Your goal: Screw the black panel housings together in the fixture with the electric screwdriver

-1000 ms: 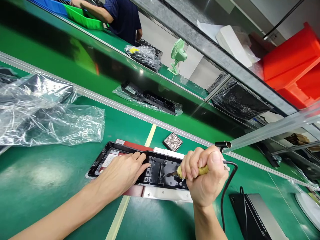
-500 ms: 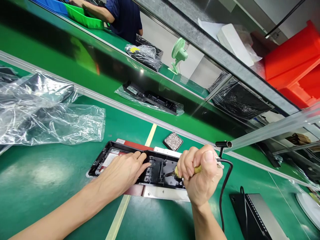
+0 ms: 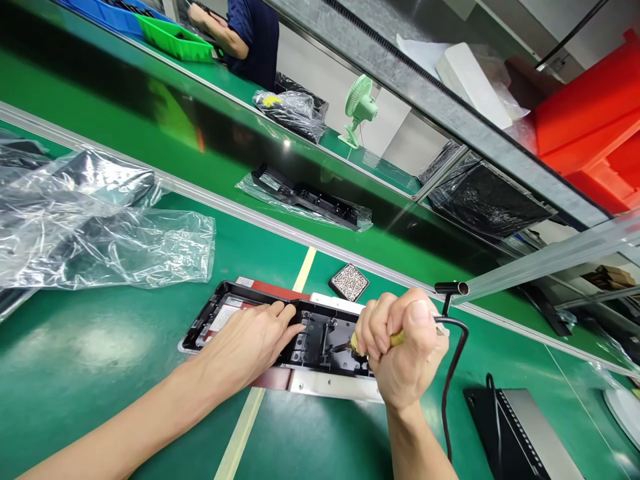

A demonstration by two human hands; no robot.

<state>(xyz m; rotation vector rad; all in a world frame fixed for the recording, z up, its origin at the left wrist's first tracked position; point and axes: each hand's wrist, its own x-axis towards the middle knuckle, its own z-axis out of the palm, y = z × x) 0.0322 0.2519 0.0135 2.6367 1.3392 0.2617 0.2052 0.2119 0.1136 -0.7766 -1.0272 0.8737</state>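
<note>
A long black plastic housing lies open side up on a red and white fixture. My left hand reaches across it, fingers bent at the far inner rim and thumb stretched toward the middle, holding it down. In a fist, my right hand grips the yellow handle of a soldering iron. Its metal tip points down and left into the housing's recess, at the small inner parts; whether it touches is too small to tell. A black cord runs from the back of that fist.
Behind the fixture stands a small box of speckled, metallic-looking filling. Clear plastic bags lie left. A bagged black part rests beyond the rail. At right are a metal tube holder and a black-and-grey device. A co-worker stands across.
The co-worker's arms have lifted away from the green bin. My hands, the iron and the housing hold almost the same pose; the whole view has shifted slightly.
</note>
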